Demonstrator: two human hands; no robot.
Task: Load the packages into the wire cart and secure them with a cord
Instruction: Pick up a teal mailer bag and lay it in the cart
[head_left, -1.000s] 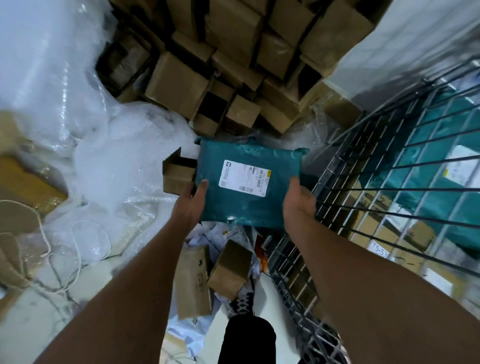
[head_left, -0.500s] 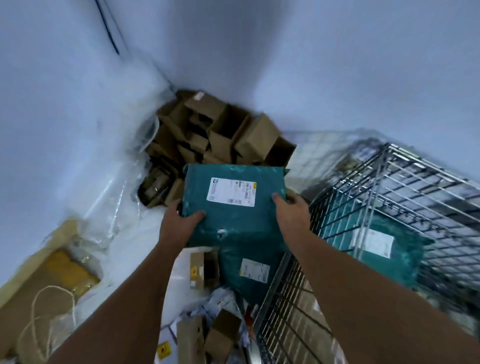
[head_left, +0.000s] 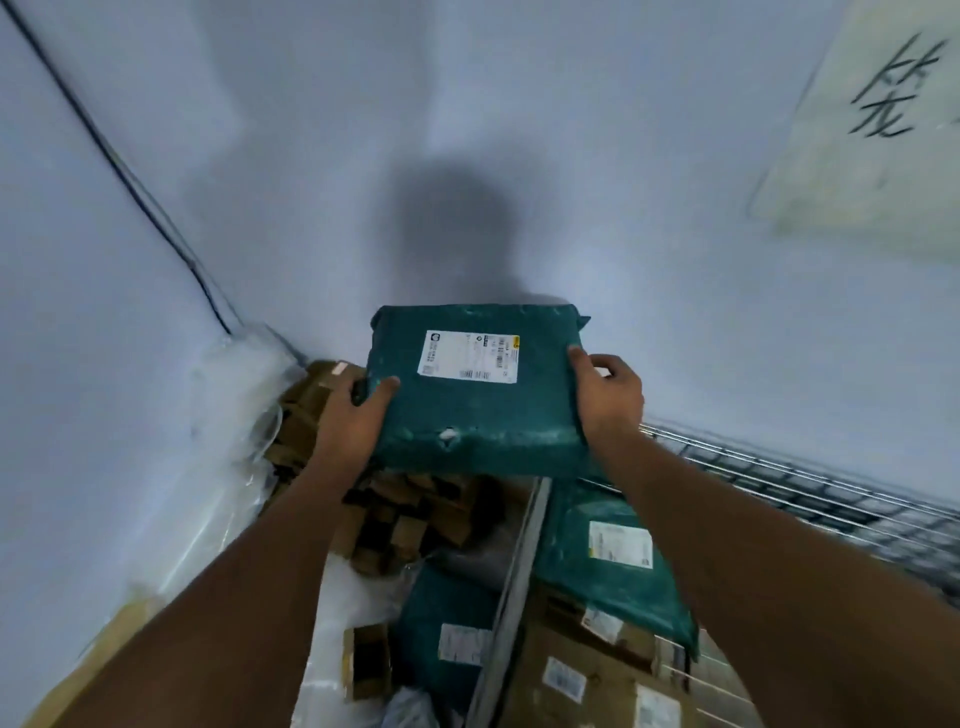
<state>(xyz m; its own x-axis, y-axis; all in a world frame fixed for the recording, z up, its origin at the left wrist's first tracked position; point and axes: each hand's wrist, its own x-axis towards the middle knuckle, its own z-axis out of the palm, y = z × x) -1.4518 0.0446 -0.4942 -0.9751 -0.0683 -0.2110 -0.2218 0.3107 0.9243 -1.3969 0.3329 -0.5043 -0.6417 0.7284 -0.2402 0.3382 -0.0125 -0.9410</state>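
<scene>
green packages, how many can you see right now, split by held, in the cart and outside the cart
Held green package, gripped by left hand and right hand: 1
Green package in the wire cart, label up: 1
Green package outside the cart, on the floor pile: 1
Total: 3

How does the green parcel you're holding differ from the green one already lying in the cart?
The held green parcel is up in the air, gripped at its sides by the left hand and right hand; the green parcel in the cart lies on cardboard boxes, untouched. The held one's label sits up and left of centre; the carted one's sits centrally. Both are teal mailers with white labels.
</scene>
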